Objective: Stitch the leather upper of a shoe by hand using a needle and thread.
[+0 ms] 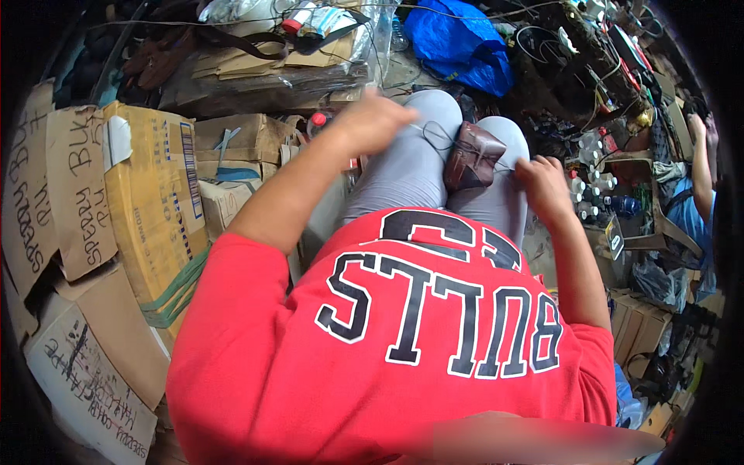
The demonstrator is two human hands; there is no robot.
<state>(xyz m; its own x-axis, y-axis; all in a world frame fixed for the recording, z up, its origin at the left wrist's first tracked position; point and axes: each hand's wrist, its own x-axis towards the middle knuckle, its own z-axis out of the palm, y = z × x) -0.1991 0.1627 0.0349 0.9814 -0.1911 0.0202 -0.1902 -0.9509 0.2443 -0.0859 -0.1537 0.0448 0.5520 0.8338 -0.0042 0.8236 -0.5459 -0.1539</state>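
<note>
A shiny brown leather piece [482, 147], folded or boxy in shape, rests between my knees on my grey trousers [399, 170]. Its exact kind I cannot make out. Thin dark thread [436, 138] loops from its left side toward my left hand [378, 122], which is raised above my left thigh, slightly blurred, with its fingers closed around the thread. On the other side, my right hand [542, 184] is closed beside my right knee, pinching thread that runs out of the leather. The thread lies spread to both sides of the piece.
Cardboard boxes [147, 194] stack up on my left. Flattened cardboard [271, 81] lies ahead, near a blue plastic bag [461, 46]. Several small white-capped bottles [593, 186] crowd the right side. Another person's arm [703, 159] shows at the far right.
</note>
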